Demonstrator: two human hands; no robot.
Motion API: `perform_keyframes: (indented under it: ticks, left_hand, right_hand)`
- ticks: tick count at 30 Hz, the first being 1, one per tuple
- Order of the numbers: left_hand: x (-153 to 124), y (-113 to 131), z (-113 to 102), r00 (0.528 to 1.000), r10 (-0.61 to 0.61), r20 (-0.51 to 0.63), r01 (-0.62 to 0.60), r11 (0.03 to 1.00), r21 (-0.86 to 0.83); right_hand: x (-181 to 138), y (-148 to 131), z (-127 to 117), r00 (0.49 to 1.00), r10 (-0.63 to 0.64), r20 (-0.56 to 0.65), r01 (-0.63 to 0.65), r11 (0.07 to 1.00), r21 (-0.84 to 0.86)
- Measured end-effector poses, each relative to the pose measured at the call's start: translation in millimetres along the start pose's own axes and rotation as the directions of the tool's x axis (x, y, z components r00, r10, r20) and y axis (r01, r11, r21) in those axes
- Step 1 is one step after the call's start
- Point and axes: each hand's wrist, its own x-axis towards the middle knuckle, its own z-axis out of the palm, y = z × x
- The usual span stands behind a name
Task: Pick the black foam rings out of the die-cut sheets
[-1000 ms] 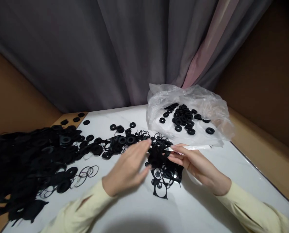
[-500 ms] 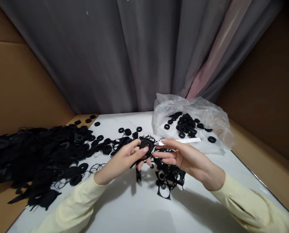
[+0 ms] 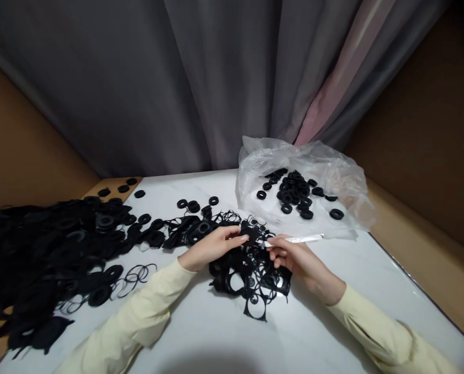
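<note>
My left hand (image 3: 214, 245) is over the middle of the table, thumb and fingers closed on a black rubber piece (image 3: 249, 234). The exact shape of this piece is hard to make out against the dark scraps behind it. My right hand (image 3: 300, 265) grips a slim white pen-shaped tool (image 3: 302, 239), one end directed left at the black piece and the other out to the right. Below both hands spreads a pile of black rubber scraps (image 3: 255, 301) with round holes and thin loops.
A big heap of black rubber parts (image 3: 60, 249) covers the left side. Several black rings (image 3: 294, 187) lie on a clear plastic bag (image 3: 348, 182) at the back right. Loose rings (image 3: 193, 206) dot the white table (image 3: 200, 332). Cardboard walls (image 3: 419, 156) and a grey curtain (image 3: 216, 78) enclose it.
My left hand has turned palm-down and moved over the scraps. A holed black scrap now lies on the pile's left side. My right hand has lowered slightly, its fingers curled more. The view has shifted.
</note>
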Motion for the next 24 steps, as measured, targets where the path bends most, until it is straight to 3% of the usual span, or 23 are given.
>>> perform_keyframes:
  ticks: [4,11,24]
  left_hand:
    - [9.2,-0.6,10.5,0.998,-0.028,0.057,0.037,0.985,-0.170]
    - [10.4,-14.5,22.4,0.999,-0.026,-0.024,0.022,0.985,-0.171]
    - [14.9,-15.9,24.4,1.000,-0.012,-0.021,0.011,0.998,-0.057]
  right_hand:
    - [2.3,-6.0,-2.8,0.983,-0.183,0.022,0.184,0.980,-0.078]
    - [6.1,-9.7,-14.2,0.983,-0.081,0.164,0.091,0.995,-0.051]
    - [6.8,-9.5,-14.7,0.992,-0.062,0.112,0.074,0.992,-0.104]
